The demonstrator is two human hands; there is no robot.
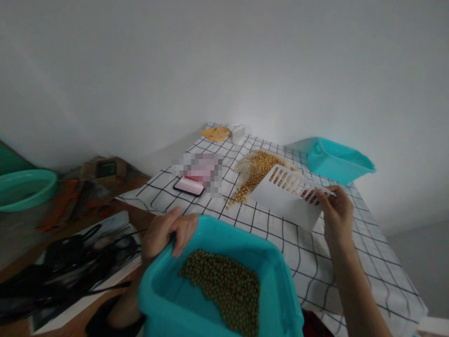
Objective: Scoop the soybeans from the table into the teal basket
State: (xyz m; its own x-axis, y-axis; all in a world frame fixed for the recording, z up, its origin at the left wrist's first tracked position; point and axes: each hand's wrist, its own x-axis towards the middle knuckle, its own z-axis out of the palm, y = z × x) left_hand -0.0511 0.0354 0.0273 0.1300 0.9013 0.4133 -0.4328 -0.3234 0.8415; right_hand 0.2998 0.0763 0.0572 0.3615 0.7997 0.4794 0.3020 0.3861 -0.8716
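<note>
My left hand [171, 231] is closed over the left rim of a turquoise plastic basin [270, 252], held tilted at the near edge of the table. Small round greenish-brown beans [224, 285] cover part of its floor, gathered toward the right. With its fingers pinched on one end, my right hand [335, 213] holds a white plastic basket [287, 206] with a row of slots, tipped over the tabletop. Just behind the basket lies a spread pile of yellow soybeans [261, 164]. The inside of the basket is mostly hidden.
A second turquoise basin [336, 161] stands at the table's back right on the checked cloth [217, 206]. A phone [189, 186] lies left of the soybeans. Yellow cloth-like material [215, 134] is at the back. Black straps and bags [77, 252] and a green tub [28, 187] are at left.
</note>
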